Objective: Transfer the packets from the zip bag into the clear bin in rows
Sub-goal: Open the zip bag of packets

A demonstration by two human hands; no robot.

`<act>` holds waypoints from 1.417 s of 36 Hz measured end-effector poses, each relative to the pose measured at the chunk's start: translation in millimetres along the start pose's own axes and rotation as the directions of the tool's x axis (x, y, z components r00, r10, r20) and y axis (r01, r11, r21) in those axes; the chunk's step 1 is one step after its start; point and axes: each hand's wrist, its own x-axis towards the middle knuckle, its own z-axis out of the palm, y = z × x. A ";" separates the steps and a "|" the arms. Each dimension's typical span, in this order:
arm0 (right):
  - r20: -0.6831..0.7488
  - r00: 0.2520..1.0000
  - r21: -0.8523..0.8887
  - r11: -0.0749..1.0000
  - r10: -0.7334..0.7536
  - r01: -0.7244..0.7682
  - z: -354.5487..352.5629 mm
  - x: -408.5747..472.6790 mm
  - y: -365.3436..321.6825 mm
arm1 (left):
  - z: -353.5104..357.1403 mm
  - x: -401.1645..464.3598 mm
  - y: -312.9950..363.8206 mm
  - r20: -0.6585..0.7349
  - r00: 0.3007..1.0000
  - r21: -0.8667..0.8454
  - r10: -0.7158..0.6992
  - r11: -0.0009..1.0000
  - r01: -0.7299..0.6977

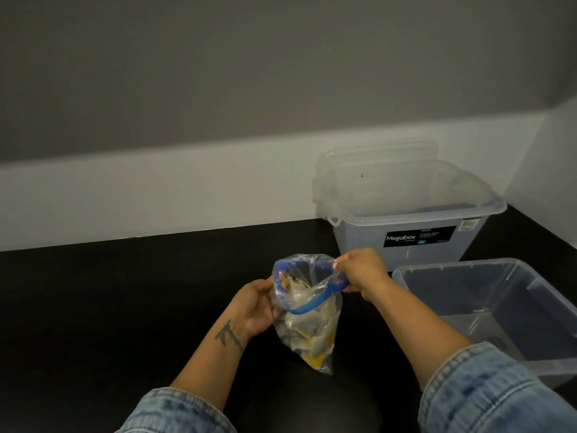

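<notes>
Packets (304, 326), pale and yellow, crumpled inside a clear plastic zip bag with a blue seal strip (307, 307), hang above the black desk (125, 307) as the fingers (338, 264) of the right hand (362, 270) pinch the blue rim and those of the left hand (257, 304) curl round the bag's side, holding the mouth open. The film looks thin, limp and slick, the contents light; a judgement is that the stiffer seal strip gives the surest hold. An unfilled clear plastic bin (406, 273) waits just beside the right forearm, with a lidded "Megabox" tub (415, 245) behind it, near the wall.
</notes>
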 end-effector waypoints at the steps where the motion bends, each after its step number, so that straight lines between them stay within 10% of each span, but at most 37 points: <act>1: -0.006 0.999 -0.023 0.999 -0.033 0.032 -0.4 -0.6 -1.6 | -2.2 -2.1 -1.1 -0.007 0.999 0.048 -0.031 0.998 0.031; 7: 0.054 0.967 -0.224 0.941 -0.249 0.254 -1.8 -3.2 -7.4 | -6.8 -8.7 -1.6 -0.132 0.975 0.396 -0.177 0.893 0.215; 11: 0.118 0.950 -0.340 0.887 -0.290 0.313 2.3 -8.4 -13.4 | -1.0 1.2 9.6 -0.256 0.955 0.588 0.149 0.808 0.031; 15: 0.153 0.948 -0.408 0.855 -0.281 0.319 9.3 -12.1 -19.4 | 19.7 -3.7 11.5 0.129 0.888 0.792 0.442 0.493 -0.361; 19: 0.183 0.949 -0.460 0.831 -0.255 0.312 11.7 -18.1 -27.3 | 35.8 -2.5 5.9 0.334 0.831 0.911 0.445 0.072 -0.406; 24: 0.108 0.942 -0.457 0.826 -0.318 0.331 15.1 -30.6 -21.4 | 39.8 6.1 3.7 0.308 0.785 0.933 0.538 -0.010 -0.359; 30: 0.077 0.865 -0.803 0.483 -0.496 0.348 20.4 -43.8 -1.8 | 41.0 11.2 4.6 0.239 0.790 0.959 0.564 -0.011 -0.282; 35: 0.038 0.922 -0.771 0.575 -0.385 0.272 8.9 -33.8 -3.6 | 36.0 13.4 10.7 0.201 0.838 0.960 0.508 0.066 -0.270; 42: 0.135 0.991 -0.261 0.964 -0.010 0.045 -4.3 -9.6 -3.3 | 30.6 7.7 9.5 0.109 0.956 0.803 0.274 0.543 -0.247; 51: 0.431 0.858 0.310 0.848 0.279 -0.431 -9.3 -6.5 15.8 | 23.0 4.6 11.3 0.062 0.997 0.455 0.034 0.889 -0.059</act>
